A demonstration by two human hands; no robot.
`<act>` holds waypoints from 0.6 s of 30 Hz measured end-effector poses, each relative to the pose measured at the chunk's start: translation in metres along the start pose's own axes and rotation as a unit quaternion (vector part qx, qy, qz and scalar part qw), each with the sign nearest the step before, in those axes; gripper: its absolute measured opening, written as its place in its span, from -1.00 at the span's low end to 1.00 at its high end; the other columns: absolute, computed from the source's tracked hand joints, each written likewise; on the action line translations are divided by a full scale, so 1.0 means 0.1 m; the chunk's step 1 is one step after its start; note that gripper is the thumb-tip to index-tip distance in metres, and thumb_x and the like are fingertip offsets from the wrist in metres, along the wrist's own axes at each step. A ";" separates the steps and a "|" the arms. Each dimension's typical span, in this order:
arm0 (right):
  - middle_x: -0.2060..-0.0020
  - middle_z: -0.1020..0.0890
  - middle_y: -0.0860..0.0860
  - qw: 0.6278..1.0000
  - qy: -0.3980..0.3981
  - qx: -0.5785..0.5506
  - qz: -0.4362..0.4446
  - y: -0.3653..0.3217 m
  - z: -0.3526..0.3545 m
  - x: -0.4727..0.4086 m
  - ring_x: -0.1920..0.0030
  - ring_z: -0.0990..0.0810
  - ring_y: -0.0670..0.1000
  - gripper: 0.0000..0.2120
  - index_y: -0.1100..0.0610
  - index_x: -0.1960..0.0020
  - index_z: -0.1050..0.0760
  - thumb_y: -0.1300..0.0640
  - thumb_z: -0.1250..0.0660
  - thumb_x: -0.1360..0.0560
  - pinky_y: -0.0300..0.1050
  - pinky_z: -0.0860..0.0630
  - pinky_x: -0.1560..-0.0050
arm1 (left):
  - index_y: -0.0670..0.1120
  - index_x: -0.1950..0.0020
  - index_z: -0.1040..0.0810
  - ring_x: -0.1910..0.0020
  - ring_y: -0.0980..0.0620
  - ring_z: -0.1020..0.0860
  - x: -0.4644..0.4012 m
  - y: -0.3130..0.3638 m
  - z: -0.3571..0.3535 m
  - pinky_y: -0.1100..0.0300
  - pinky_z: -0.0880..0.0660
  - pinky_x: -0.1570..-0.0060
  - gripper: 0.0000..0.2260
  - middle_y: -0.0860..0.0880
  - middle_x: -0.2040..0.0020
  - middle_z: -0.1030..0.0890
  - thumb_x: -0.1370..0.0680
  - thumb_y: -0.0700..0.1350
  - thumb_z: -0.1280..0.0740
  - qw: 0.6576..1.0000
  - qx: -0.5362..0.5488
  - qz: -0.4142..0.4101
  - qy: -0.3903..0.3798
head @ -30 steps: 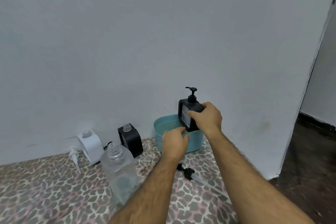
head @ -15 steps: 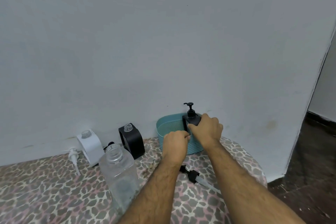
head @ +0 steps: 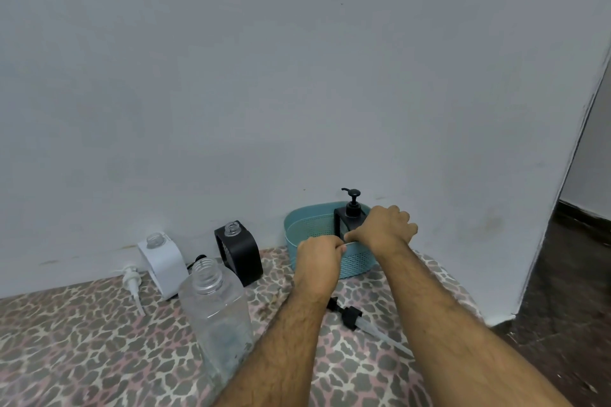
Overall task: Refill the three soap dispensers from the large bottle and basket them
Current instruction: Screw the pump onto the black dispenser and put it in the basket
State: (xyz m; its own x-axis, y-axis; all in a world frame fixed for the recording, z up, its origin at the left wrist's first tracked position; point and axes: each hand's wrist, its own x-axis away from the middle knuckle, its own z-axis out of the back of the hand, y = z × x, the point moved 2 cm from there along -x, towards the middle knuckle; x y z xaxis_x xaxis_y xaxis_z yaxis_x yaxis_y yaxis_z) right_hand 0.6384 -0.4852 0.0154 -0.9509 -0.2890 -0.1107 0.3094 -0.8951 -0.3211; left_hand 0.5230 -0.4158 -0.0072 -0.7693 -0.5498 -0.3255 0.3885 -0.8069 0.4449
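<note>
A black soap dispenser [head: 349, 215] with its pump on stands inside the teal basket [head: 310, 228] against the wall. My right hand [head: 386, 228] grips the dispenser's right side over the basket rim. My left hand [head: 319, 256] grips the basket's front rim. To the left stand a second black dispenser [head: 239, 251] and a white dispenser [head: 162, 261], both uncapped. The large clear bottle [head: 218, 317] stands open in front of them.
A loose black pump [head: 353, 315] with a clear tube lies on the leopard-print cloth [head: 82, 340] under my right forearm. A white pump [head: 132, 284] lies beside the white dispenser. The wall is close behind; the surface's right edge drops to dark floor.
My right hand has lowered the black dispenser from above the basket down into it. My left hand moved onto the basket's front rim.
</note>
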 end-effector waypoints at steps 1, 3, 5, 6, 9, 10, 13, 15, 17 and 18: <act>-0.20 -0.49 0.06 1.000 -0.003 0.000 0.001 0.00 0.01 -0.01 -0.23 -0.43 0.11 -0.30 0.04 -0.21 -0.52 -0.36 -0.50 -0.24 0.03 -0.37 -0.15 | -0.02 0.02 -0.68 0.15 0.01 -0.59 0.00 0.00 0.00 0.07 -0.50 0.01 -0.80 0.01 0.18 -0.68 -0.62 -0.01 -0.27 1.000 -0.001 0.001 -0.001; -0.21 -0.50 0.06 1.000 -0.007 -0.023 0.000 0.00 0.03 -0.03 -0.24 -0.43 0.11 -0.28 0.06 -0.22 -0.51 -0.39 -0.47 -0.25 0.04 -0.37 -0.16 | -0.04 0.05 -0.68 0.15 0.01 -0.58 0.00 0.00 0.00 0.08 -0.50 0.02 -0.80 0.02 0.19 -0.67 -0.62 -0.01 -0.28 1.000 0.001 0.004 -0.004; -0.19 -0.52 0.06 0.999 0.000 -0.041 0.001 0.02 0.04 -0.06 -0.22 -0.45 0.12 -0.32 0.08 -0.21 -0.52 -0.37 -0.45 -0.29 0.04 -0.37 -0.15 | -0.04 0.06 -0.68 0.15 0.01 -0.58 0.01 0.01 0.01 0.08 -0.50 0.01 -0.80 0.02 0.18 -0.68 -0.62 -0.02 -0.28 1.000 0.003 0.006 -0.004; -0.18 -0.53 0.06 0.999 0.005 -0.043 0.001 0.02 0.04 -0.06 -0.21 -0.46 0.12 -0.35 0.08 -0.21 -0.53 -0.35 -0.45 -0.30 0.04 -0.38 -0.14 | -0.04 0.05 -0.68 0.15 0.01 -0.59 0.01 0.01 0.01 0.08 -0.50 0.00 -0.79 0.02 0.18 -0.68 -0.62 -0.01 -0.28 1.000 0.003 0.005 -0.003; -0.15 -0.56 0.06 0.998 0.023 -0.052 0.004 0.03 0.02 -0.04 -0.19 -0.48 0.12 -0.39 0.08 -0.17 -0.53 -0.31 -0.46 -0.32 0.03 -0.39 -0.11 | -0.05 0.08 -0.67 0.16 0.01 -0.58 0.01 0.01 0.00 0.07 -0.49 -0.01 -0.78 0.02 0.21 -0.67 -0.62 -0.01 -0.28 1.000 -0.003 0.005 -0.004; -0.15 -0.56 0.06 0.998 0.025 -0.056 0.006 0.02 0.01 -0.04 -0.18 -0.49 0.11 -0.40 0.09 -0.17 -0.53 -0.31 -0.46 -0.32 0.03 -0.39 -0.11 | -0.05 0.08 -0.67 0.17 0.01 -0.58 0.01 0.01 0.01 0.07 -0.49 -0.01 -0.78 0.02 0.21 -0.67 -0.62 -0.01 -0.27 1.000 -0.004 0.004 -0.007; -0.12 -0.57 0.06 0.996 0.025 -0.080 0.011 0.03 -0.01 -0.03 -0.17 -0.50 0.12 -0.40 0.10 -0.14 -0.54 -0.33 -0.45 -0.33 0.02 -0.42 -0.09 | -0.06 0.03 -0.67 0.12 -0.01 -0.59 0.03 0.04 0.04 0.03 -0.49 -0.07 -0.77 0.00 0.16 -0.68 -0.64 -0.02 -0.25 1.000 -0.007 0.006 -0.015; -0.03 -0.59 0.07 0.991 0.045 -0.120 0.024 0.06 -0.01 0.00 -0.09 -0.54 0.13 -0.44 0.10 -0.02 -0.57 -0.37 -0.41 -0.33 0.00 -0.47 0.00 | -0.07 -0.11 -0.65 0.00 -0.04 -0.60 0.05 0.06 0.08 0.00 -0.48 -0.17 -0.77 -0.04 0.02 -0.69 -0.64 -0.04 -0.23 0.999 0.031 0.013 -0.020; 0.04 -0.62 0.09 0.977 0.083 -0.191 0.041 0.11 0.03 0.06 -0.02 -0.57 0.15 -0.50 0.11 0.09 -0.59 -0.35 -0.36 -0.39 -0.01 -0.52 0.07 | -0.11 -0.32 -0.56 -0.20 -0.05 -0.56 0.10 0.10 0.15 0.00 -0.39 -0.35 -0.70 -0.06 -0.21 -0.64 -0.64 -0.06 -0.23 0.996 0.088 0.019 -0.004; 0.00 -0.63 0.09 0.966 0.097 -0.236 0.048 0.13 0.06 0.10 -0.04 -0.58 0.14 -0.53 0.12 0.04 -0.62 -0.30 -0.34 -0.43 0.02 -0.55 0.03 | -0.11 -0.39 -0.51 -0.28 -0.03 -0.52 0.14 0.12 0.22 0.04 -0.34 -0.40 -0.66 -0.05 -0.29 -0.60 -0.64 -0.05 -0.24 0.994 0.110 0.018 0.016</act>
State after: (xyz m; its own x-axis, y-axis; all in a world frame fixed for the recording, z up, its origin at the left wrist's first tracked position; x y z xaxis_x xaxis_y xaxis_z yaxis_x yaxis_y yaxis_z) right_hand 0.6333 -0.5016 0.0155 -0.9131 -0.2525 -0.3202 0.4074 -0.5993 -0.6891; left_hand 0.5058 -0.4289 0.0120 -0.7394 -0.5863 -0.3310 0.2918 -0.7221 0.6272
